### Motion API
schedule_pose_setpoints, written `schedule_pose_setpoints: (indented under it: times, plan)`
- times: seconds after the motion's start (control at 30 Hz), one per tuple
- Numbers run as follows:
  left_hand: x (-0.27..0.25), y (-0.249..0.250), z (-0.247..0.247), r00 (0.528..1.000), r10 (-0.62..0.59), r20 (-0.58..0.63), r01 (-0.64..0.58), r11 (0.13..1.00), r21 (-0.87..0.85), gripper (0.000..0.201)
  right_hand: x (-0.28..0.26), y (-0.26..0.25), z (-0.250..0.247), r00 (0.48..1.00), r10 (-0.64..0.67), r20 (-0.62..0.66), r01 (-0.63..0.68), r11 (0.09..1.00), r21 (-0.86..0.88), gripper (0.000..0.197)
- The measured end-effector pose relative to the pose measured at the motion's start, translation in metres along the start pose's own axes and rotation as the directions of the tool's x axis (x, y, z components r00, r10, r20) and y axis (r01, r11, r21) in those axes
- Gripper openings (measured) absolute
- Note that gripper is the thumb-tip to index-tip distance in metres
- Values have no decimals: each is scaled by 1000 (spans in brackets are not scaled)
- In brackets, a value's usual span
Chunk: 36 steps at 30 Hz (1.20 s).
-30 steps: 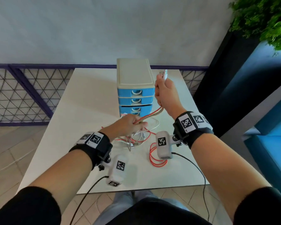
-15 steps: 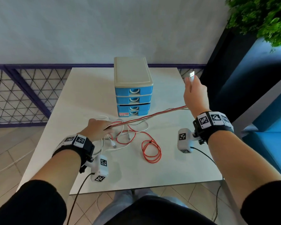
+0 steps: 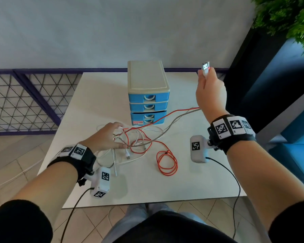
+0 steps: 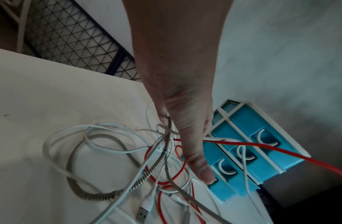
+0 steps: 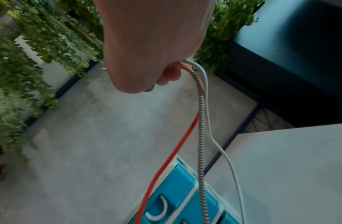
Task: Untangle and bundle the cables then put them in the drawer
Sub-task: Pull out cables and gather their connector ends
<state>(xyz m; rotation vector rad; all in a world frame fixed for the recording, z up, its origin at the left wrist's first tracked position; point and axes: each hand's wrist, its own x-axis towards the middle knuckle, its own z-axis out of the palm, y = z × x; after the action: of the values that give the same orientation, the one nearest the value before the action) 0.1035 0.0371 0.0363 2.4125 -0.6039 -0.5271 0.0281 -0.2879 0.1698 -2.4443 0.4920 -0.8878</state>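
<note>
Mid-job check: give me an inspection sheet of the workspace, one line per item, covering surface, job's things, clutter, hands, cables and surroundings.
Surface: white table, cables spread across its middle.
Job's things: blue drawer unit stands at the back; bottom drawer looks slightly ajar, the others closed.
Clutter: nothing seen.
Hands: right hand raised, gripping plug ends; left hand rests on the tangle, fingers spread.
Cables: red cable, white cable and braided cable run from the right hand to the tangle; red one partly coiled on the table.
Surroundings: grey wall, mesh fence, plant, tiled floor.
</note>
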Motion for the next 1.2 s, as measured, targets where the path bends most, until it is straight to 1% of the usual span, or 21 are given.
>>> schedule_pose_setpoints:
  times: [0.07,0.1,0.17,0.2,0.23,0.33,0.37,0.43,0.53,0.6,0.63,0.67,0.73,0.83,0.87,0.9,0.93,0.97,1.0,1.1,1.2]
  plan:
    - [-3,0,-2,997,29,-68,-28,999,20,72,-2,-8,7,1000,-9,19,8,999,38,37]
    - [-5,-1,-1,986,49,-157,-46,999,25,62,-4,-11,11,1000,-23,19,22,999,50,38]
    - [-10,-7,-1,935,72,-347,-70,997,17,43,-8,-15,18,999,-26,43,23,998,64,38]
    - [-11,-12,-1,915,56,-399,-56,998,11,40,-11,-18,20,997,-16,69,10,997,81,37]
    - [-13,-16,-1,916,11,-401,-8,1000,11,41,-13,-19,22,995,-8,95,-1,995,100,36]
    - [-18,-22,0,952,-214,-220,235,969,74,46,-18,-22,24,988,-3,152,-18,991,134,37]
    - [-20,-21,2,952,-264,-152,282,953,114,46,-20,-23,25,985,1,173,-21,993,119,38]
    - [-23,-19,7,953,-303,-24,303,940,157,43,-24,-25,26,979,19,202,-34,997,74,39]
    - [-26,-22,16,949,-279,148,244,945,218,44,-28,-25,32,977,17,211,-45,991,127,39]
    - [-29,-23,19,925,-274,263,146,895,421,51,-31,-23,35,973,23,230,-65,983,174,36]
    - [-32,-23,21,918,-274,288,91,851,517,46,-32,-22,37,970,23,242,-70,980,184,35]
    - [-33,-22,22,922,-252,295,36,813,581,33,-34,-22,37,966,23,256,-75,978,196,35]
    - [-34,-12,20,928,-194,317,-60,763,644,11,-36,-23,38,955,36,293,-107,967,230,37]
    - [-30,13,8,938,-149,313,-111,725,680,9,-35,-22,41,897,123,424,-284,897,339,33]
    - [-28,23,0,940,-129,315,-115,750,652,12,-34,-21,42,862,155,483,-366,850,379,30]
    - [-26,34,-10,934,-106,341,-111,822,559,17,-33,-20,43,834,176,523,-425,808,407,27]
    - [-24,43,-20,920,-64,387,-101,915,391,21,-31,-18,44,827,186,531,-450,785,425,24]
    - [-24,53,-31,905,8,426,-97,978,186,24,-30,-17,44,840,195,506,-445,782,437,22]
    - [-25,62,-42,900,88,427,-107,994,22,24,-28,-16,44,867,204,455,-419,792,443,20]
    - [-26,79,-65,924,239,299,-171,956,-237,14,-24,-18,43,927,212,309,-331,850,410,19]
    - [-23,95,-70,959,275,64,-218,865,-453,16,-23,-23,45,923,223,312,-333,871,361,25]
